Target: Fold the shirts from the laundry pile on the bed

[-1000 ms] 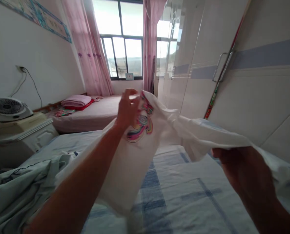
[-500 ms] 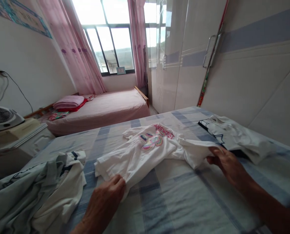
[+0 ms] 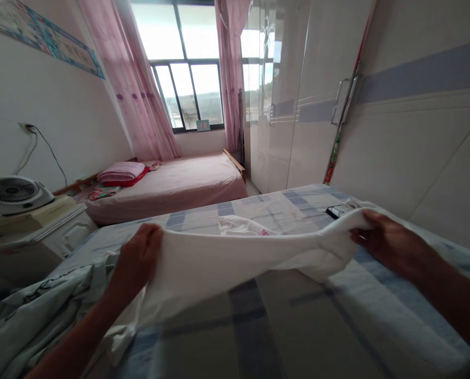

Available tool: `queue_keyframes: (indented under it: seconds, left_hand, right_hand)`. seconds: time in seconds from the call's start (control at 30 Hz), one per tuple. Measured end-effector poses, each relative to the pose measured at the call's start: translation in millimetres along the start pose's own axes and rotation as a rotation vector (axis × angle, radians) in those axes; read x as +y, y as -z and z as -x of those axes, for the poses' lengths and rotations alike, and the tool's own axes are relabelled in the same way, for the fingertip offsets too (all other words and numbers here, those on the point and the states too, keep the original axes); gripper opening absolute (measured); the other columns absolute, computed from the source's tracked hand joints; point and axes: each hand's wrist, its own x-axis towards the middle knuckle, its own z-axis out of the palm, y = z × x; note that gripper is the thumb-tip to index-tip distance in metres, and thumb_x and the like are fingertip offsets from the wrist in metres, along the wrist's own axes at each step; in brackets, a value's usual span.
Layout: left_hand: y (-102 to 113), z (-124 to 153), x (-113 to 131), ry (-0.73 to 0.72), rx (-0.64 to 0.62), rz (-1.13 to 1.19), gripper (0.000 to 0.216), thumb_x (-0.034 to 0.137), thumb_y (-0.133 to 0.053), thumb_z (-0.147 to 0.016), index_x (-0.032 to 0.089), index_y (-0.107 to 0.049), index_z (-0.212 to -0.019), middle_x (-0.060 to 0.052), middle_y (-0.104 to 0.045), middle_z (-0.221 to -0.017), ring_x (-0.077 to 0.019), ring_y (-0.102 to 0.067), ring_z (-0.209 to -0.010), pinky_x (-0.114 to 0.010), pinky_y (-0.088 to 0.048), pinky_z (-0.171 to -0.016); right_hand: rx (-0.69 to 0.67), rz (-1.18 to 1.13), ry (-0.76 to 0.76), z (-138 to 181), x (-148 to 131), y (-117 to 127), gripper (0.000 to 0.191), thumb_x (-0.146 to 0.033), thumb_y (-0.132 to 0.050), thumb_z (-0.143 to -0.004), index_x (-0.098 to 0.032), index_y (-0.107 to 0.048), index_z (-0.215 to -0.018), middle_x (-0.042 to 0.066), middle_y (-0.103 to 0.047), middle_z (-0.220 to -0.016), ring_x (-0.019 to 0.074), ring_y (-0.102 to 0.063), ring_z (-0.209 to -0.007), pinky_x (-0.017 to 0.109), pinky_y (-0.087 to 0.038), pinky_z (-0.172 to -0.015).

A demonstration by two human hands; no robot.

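Observation:
A white T-shirt [image 3: 235,255] is stretched between my two hands, lifted off the bed along its near edge. My left hand [image 3: 140,252] grips one end, its fingers closed on the cloth. At the other end my right hand [image 3: 381,239] pinches the fabric between thumb and fingers. Most of the shirt's pink print is hidden behind the raised cloth; a sleeve lies on the bed beyond. Left of the shirt, partly behind my left forearm, lies a heap of grey and white clothes [image 3: 57,300]. A folded white garment with a dark edge [image 3: 335,211] sits behind my right hand.
The blue-and-white checked bedsheet [image 3: 243,316] spreads under everything. Beyond it stand a second bed with a pink sheet [image 3: 187,179] and tall glossy wardrobes [image 3: 314,95]. A fan [image 3: 17,193] rests on a cabinet at the left.
Both hands have raised the shirt's near edge, the left hand moving up and to the left. The cloth has gone taut and now covers most of the print. The camera view has tilted up slightly.

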Motion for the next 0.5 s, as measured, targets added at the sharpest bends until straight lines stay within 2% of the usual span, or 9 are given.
queue_keyframes:
  seconds: [0.07,0.13,0.2,0.27,0.37,0.43,0.5]
  left_hand:
    - [-14,-46,6,-0.006,0.034,0.009,0.018,0.031,-0.042,-0.08,0.02,-0.053,-0.071,0.001,-0.056,-0.064,-0.0152,-0.054,-0.064,-0.027,-0.042,-0.064]
    - [-12,-92,21,-0.06,0.208,0.046,0.019,0.03,-0.042,-0.083,0.018,-0.054,-0.074,0.002,-0.056,-0.068,-0.0128,-0.053,-0.068,-0.025,-0.042,-0.066]
    - [5,-129,41,-0.067,0.374,0.072,0.023,0.03,-0.037,-0.088,0.017,-0.054,-0.082,0.002,-0.055,-0.076,-0.0114,-0.052,-0.075,-0.025,-0.042,-0.069]
    - [29,-148,61,-0.078,0.486,0.097,0.027,0.03,-0.032,-0.091,0.013,-0.053,-0.093,0.003,-0.054,-0.084,-0.0103,-0.052,-0.083,-0.026,-0.041,-0.071]
    - [60,-141,77,-0.121,0.566,0.085,0.029,0.031,-0.03,-0.092,0.013,-0.053,-0.096,0.004,-0.051,-0.083,-0.0117,-0.055,-0.087,-0.026,-0.041,-0.069]
    - [68,-118,71,-0.16,0.528,0.02,0.026,0.035,-0.035,-0.091,0.017,-0.054,-0.09,0.003,-0.051,-0.078,-0.0142,-0.057,-0.083,-0.027,-0.042,-0.068]
    - [66,-86,52,-0.201,0.419,-0.054,0.023,0.04,-0.041,-0.088,0.021,-0.055,-0.085,0.002,-0.055,-0.077,-0.016,-0.057,-0.076,-0.029,-0.043,-0.069]
  right_hand:
    - [-0.054,-0.03,0.001,-25,-9,-33,0.006,-0.021,-0.058,-0.08,-0.017,-0.059,-0.085,0.0,-0.061,-0.078,0.0097,-0.058,-0.063,0.025,-0.05,-0.057]
    - [-0.142,-0.067,0.148,-46,-36,-66,0.007,-0.022,-0.053,-0.083,-0.016,-0.055,-0.087,0.0,-0.061,-0.083,0.0097,-0.06,-0.072,0.03,-0.048,-0.067]
    - [-0.206,-0.11,0.335,-56,-73,-91,0.01,-0.022,-0.049,-0.085,-0.014,-0.053,-0.09,0.002,-0.062,-0.093,0.0091,-0.06,-0.08,0.032,-0.045,-0.071]
    - [-0.24,-0.127,0.493,-56,-109,-104,0.013,-0.021,-0.047,-0.086,-0.012,-0.053,-0.094,0.006,-0.061,-0.107,0.0082,-0.059,-0.086,0.031,-0.043,-0.071]
    - [-0.242,-0.097,0.593,-41,-133,-96,0.019,-0.019,-0.045,-0.087,-0.01,-0.057,-0.098,0.011,-0.058,-0.12,0.0083,-0.059,-0.089,0.028,-0.041,-0.067]
    - [-0.205,-0.058,0.557,-29,-123,-75,0.018,-0.019,-0.048,-0.085,-0.01,-0.061,-0.095,0.013,-0.06,-0.118,0.0098,-0.06,-0.087,0.027,-0.041,-0.062]
    - [-0.15,0.03,0.486,-15,-96,-46,0.018,-0.023,-0.054,-0.082,-0.011,-0.065,-0.09,0.013,-0.065,-0.109,0.0127,-0.061,-0.082,0.025,-0.043,-0.058]
